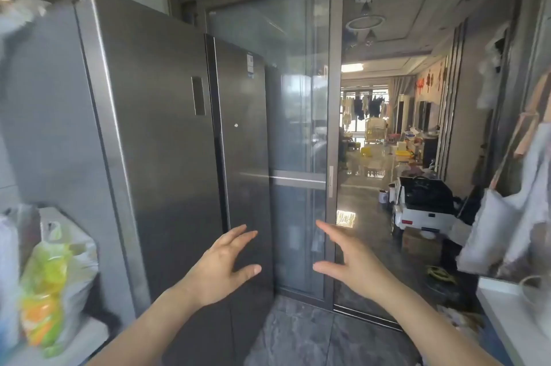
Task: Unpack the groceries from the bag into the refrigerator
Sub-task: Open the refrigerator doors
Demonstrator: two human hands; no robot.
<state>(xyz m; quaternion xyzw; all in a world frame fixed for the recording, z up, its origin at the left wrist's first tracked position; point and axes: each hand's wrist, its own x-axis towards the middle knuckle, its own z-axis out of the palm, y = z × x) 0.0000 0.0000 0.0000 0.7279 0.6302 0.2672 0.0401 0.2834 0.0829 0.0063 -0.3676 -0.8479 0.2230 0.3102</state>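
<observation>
- Right now both hands are up in front of me, left hand point(222, 261) and right hand point(347, 258), fingers point(244, 233) spread and released, grasping nothing.
- The refrigerator point(167, 133) stands with both doors shut; my left hand is over its right door, though I cannot tell whether it touches.
- The grocery bag point(59, 273) sits well left of my hands, at the table's edge beside the refrigerator.
- Risk, as I judge it: the bag is close to the left door, so swinging that door wide could catch it and tip it off the edge.
- I cannot make out a handle on either door, so a pull may slip.
- The bag's contents are blurred to yellow-green and orange shapes, and its left side is cut off.
</observation>
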